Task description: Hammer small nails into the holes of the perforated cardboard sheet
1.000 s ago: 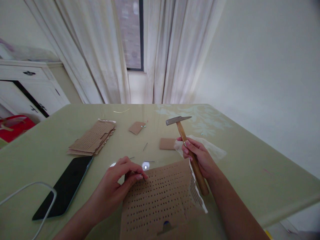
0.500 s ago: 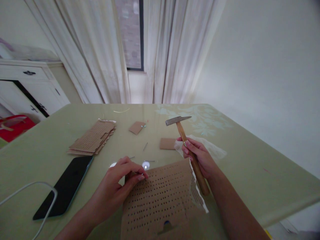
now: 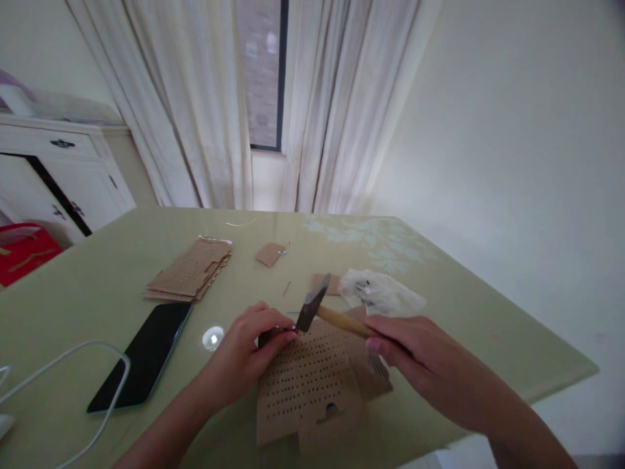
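Observation:
A brown perforated cardboard sheet [image 3: 312,384] lies on the green table [image 3: 463,326] in front of me. My left hand [image 3: 254,348] pinches something small, likely a nail, at the sheet's far left corner; the item itself is hidden by my fingers. My right hand [image 3: 415,358] grips the wooden handle of a hammer [image 3: 322,311]. The hammer's metal head hangs just above my left fingertips, tilted down toward them.
A black phone [image 3: 144,355] with a white cable [image 3: 73,384] lies at the left. A stack of perforated cardboard [image 3: 190,277], small cardboard scraps [image 3: 270,254], a clear plastic bag [image 3: 378,293] and loose nails [image 3: 286,287] lie farther back. A white cabinet [image 3: 63,176] stands at the left.
My right hand has swung the hammer down and left, from upright beside the sheet to just above my left fingertips. My view has shifted slightly.

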Motion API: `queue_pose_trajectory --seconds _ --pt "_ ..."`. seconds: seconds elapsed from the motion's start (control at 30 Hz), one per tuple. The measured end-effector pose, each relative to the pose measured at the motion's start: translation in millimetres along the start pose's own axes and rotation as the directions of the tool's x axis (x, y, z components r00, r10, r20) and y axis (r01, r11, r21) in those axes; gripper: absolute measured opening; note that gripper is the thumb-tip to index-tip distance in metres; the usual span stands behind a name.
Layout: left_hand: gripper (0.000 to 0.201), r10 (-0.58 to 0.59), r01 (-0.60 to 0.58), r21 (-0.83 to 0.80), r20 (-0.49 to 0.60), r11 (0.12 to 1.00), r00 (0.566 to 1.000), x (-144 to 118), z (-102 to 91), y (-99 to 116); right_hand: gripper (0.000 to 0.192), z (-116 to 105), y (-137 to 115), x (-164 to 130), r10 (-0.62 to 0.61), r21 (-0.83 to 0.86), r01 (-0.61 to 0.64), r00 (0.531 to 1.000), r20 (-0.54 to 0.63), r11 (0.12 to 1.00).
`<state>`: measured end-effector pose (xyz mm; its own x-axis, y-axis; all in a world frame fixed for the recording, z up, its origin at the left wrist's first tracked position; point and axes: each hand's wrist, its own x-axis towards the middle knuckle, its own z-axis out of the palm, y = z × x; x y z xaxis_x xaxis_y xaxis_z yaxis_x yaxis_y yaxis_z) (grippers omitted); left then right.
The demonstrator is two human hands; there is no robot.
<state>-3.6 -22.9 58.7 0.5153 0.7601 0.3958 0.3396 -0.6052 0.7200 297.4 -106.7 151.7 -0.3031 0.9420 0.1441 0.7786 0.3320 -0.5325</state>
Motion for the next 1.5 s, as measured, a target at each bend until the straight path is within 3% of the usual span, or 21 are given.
queue_pose_trajectory --seconds 0.2,0.37,0.57,0.73,0.9,1.07,1.13,1.27,1.4,1.5 --pt "0.015 0.042 -0.042 -0.010 0.010 0.999 0.999 3 1.7 -2 0.029 11 -31 -12 0.016 -0.095 -0.035 0.982 -0.191 0.995" --pt "0.015 0.064 -0.063 -0.013 0.028 0.998 0.998 6 3.0 -2 0.028 15 -32 -11 0.007 -0.195 -0.030 0.993 -0.119 0.980" --pt "0.016 0.054 -0.053 -0.035 0.040 0.998 0.998 7 3.0 -1 0.031 15 -39 -14 0.010 -0.191 -0.052 0.977 -0.215 0.980" --pt "0.017 0.044 -0.043 -0.030 0.064 0.999 0.997 8 1.5 1 0.028 22 -42 -18 0.006 -0.249 -0.034 0.994 -0.111 0.968" --pt "0.016 0.029 -0.026 -0.068 0.053 0.997 0.998 7 1.7 1 0.035 25 -43 -20 0.032 -0.236 -0.073 0.984 -0.173 0.969" --pt "0.014 -0.020 0.029 -0.104 0.091 0.994 0.996 6 -0.1 3 0.031 31 -40 -20 0.067 -0.240 -0.081 0.996 -0.066 0.967" --pt "0.011 -0.045 0.058 -0.126 0.104 0.990 0.994 5 -1.4 4 0.031 32 -39 -21 0.075 -0.228 -0.091 0.994 -0.077 0.969" --pt "0.039 -0.046 0.064 -0.135 0.131 0.989 0.990 5 -3.7 6 0.032 34 -37 -22 0.069 -0.230 -0.103 0.986 -0.152 0.968" --pt "0.036 -0.045 0.064 -0.132 0.143 0.989 0.989 5 -4.2 8 0.029 40 -36 -22 0.088 -0.283 -0.097 0.995 -0.046 0.954" --pt "0.038 -0.052 0.072 -0.134 0.147 0.988 0.988 5 -3.8 7 0.032 42 -36 -22 0.095 -0.243 -0.110 0.993 -0.073 0.964"
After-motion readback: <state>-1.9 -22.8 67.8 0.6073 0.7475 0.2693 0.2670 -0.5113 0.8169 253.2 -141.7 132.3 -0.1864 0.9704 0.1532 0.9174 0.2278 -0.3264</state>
